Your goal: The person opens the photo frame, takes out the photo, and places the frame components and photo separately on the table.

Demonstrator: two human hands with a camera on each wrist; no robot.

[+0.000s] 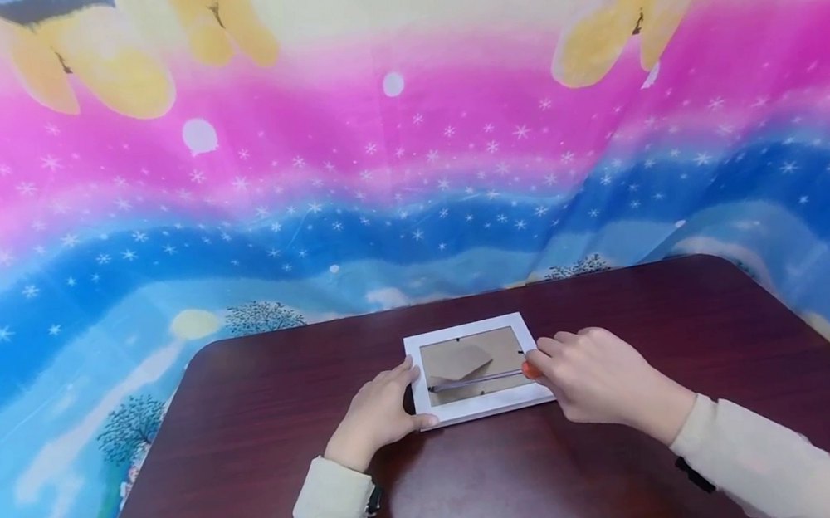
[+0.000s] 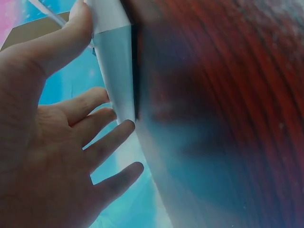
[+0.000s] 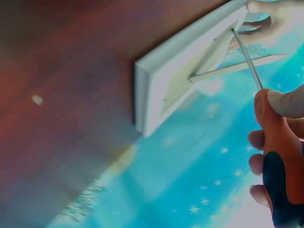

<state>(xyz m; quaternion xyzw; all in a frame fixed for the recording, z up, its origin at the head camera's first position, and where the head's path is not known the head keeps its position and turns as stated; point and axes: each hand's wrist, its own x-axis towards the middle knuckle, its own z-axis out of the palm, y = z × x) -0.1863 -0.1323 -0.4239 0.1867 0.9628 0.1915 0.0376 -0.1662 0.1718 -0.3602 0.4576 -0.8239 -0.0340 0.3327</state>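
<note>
A white picture frame lies with its back facing up on a dark reddish-brown table, between a person's two hands. Seen from the head camera, the frame is at 2 to 3 o'clock from the left hand and at 9 o'clock from the right hand.

The left hand touches the frame's left end: its thumb rests on the top face near the 8 o'clock corner, and its fairly straight, spread fingers reach along the outer side, some fingertips against it, rather than clenching.

The right hand grasps the orange-and-black handle of a screwdriver, fingers curled round it. From that hand the thin metal shaft points to 9 o'clock, low across the tan backing board, its tip at the inner edge nearest the left hand. A stand flap tilts up from the board, and small dark tabs show at its 12, 3 and 6 o'clock edges.

Both arms wear pale sleeves. Toward 12 o'clock, beyond the table, hangs a pink-and-blue snowflake-patterned cloth.
</note>
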